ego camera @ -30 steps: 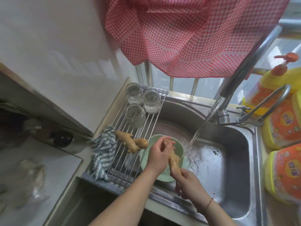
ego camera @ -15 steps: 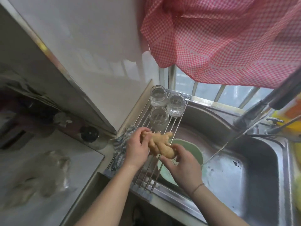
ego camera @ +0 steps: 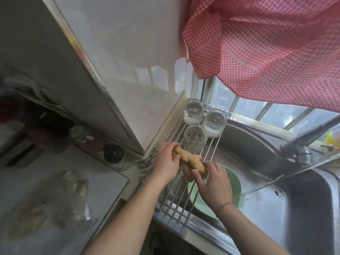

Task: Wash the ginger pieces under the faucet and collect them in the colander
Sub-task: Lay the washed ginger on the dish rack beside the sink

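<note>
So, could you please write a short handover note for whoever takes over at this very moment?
Left hand: gripping the far end of the ginger piece.
Right hand: gripping its near end.
The ginger is held over the wire rack, beside the green colander in the sink.
The faucet is running; its stream lands right of the colander, not on the ginger.
Done: hard to tell, since the hand hides most of the colander's inside.
Left: rinse this piece under the stream, then drop it into the colander.
</note>
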